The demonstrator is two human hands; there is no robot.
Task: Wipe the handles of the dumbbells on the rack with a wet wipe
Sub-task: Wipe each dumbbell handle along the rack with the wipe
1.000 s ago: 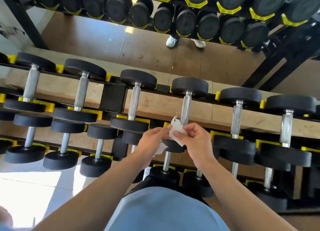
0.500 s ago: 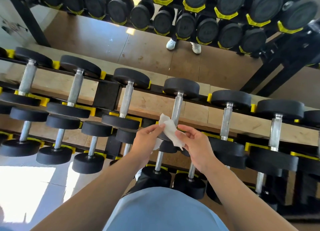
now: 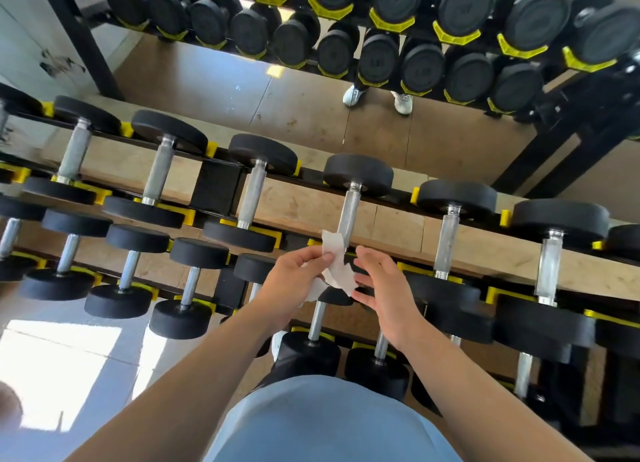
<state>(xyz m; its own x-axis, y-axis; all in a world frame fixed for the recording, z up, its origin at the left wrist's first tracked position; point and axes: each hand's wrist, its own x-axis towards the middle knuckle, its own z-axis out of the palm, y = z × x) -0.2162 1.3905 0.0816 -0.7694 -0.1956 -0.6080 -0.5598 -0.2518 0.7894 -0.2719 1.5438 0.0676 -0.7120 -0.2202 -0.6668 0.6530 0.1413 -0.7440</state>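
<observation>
Our left hand (image 3: 294,281) has its fingers (image 3: 313,258) curled, thumb and forefinger pinching the wet wipe (image 3: 335,266) near its upper part. The wipe is white, crumpled, partly unfolded; one strip stands up above the pinch, the rest hangs below toward the palm.

Our right hand (image 3: 384,290) is just right of the wipe, fingers (image 3: 367,254) loosely spread and nearly straight. Whether the fingertips touch the wipe's lower edge, we cannot tell; they grip nothing.

Landmark: the wipe. Directly behind its top strip runs the metal handle (image 3: 348,212) of a dumbbell (image 3: 358,174) on the upper tier of the rack (image 3: 216,186). The wipe overlaps the handle's near end in view; contact not clear. Left and right of the wipe, more dumbbells lie side by side on yellow cradles, handles pointing away from us. Below the wipe, a lower tier of smaller dumbbells. Far above the wipe, a mirror (image 3: 207,77) reflects a row of dumbbell ends and a pair of white shoes (image 3: 403,103). Nearest us, below the wipe, a light blue shirt (image 3: 329,423).
</observation>
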